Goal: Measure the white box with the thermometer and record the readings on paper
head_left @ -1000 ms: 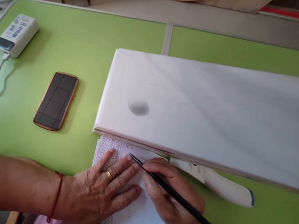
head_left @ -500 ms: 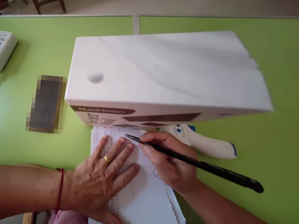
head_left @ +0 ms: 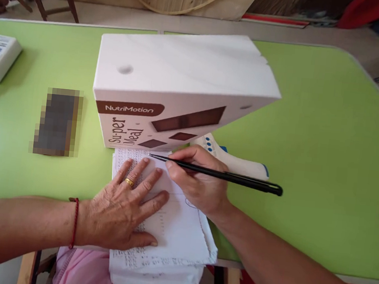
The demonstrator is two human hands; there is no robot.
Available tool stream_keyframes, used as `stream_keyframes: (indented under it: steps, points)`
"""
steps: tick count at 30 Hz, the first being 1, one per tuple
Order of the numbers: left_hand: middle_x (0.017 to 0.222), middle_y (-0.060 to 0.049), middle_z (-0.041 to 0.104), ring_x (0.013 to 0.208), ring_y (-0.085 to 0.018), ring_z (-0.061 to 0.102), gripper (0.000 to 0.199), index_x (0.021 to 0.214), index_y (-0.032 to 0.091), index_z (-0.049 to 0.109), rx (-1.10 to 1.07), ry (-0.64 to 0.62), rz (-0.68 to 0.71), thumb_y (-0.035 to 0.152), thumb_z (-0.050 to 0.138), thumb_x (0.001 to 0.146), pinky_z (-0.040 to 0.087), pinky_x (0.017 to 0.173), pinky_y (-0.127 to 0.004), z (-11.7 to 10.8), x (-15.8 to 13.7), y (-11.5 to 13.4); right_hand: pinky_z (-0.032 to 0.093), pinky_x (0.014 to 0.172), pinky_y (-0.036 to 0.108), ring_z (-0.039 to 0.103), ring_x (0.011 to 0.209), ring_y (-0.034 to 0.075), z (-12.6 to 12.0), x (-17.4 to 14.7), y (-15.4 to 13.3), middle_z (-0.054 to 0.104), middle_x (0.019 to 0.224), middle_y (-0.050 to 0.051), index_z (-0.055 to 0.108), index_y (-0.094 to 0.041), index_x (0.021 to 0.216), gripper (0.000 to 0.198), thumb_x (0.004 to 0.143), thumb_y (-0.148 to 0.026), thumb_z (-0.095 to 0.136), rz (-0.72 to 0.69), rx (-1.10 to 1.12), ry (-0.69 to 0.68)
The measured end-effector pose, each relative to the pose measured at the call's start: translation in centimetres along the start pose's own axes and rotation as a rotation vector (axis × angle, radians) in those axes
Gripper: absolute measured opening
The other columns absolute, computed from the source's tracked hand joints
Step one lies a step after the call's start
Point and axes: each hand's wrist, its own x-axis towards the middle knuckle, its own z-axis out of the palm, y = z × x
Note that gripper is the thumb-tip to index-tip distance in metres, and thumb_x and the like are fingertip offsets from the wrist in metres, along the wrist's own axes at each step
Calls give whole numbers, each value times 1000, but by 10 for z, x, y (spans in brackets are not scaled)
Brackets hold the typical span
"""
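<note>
Head view, black pen (head_left: 249, 182) clamped between thumb and fingers of the right hand (head_left: 201, 190), tip at handwritten papers (head_left: 184, 231), just beside a fingertip of the left hand (head_left: 118, 213), flat, fingers spread, white box (head_left: 183, 65) beyond.

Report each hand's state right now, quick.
Left hand: open, spread flat on the papers, gripping nothing.
Right hand: closed in a writing grip, holding the black pen.
</note>
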Motion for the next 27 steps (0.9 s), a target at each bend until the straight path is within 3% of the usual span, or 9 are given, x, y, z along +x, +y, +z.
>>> stream_keyframes:
  steps: [10,27]
  points:
    - [159,-30,32,148,-56,25,80,150,10,43,61,-19,13,64,59,93,24,113,-76,0,-1,2,49,49,23,57,47,12,3,-1,5,63,59,-4,57,-23,72,15,86,-26,61,-220,-133,-20]
    - [156,-31,36,146,-56,30,80,148,9,45,81,10,22,64,60,92,28,112,-76,0,0,2,48,50,23,57,49,12,3,-2,8,63,60,-4,56,-23,74,14,87,-24,61,-231,-157,-64]
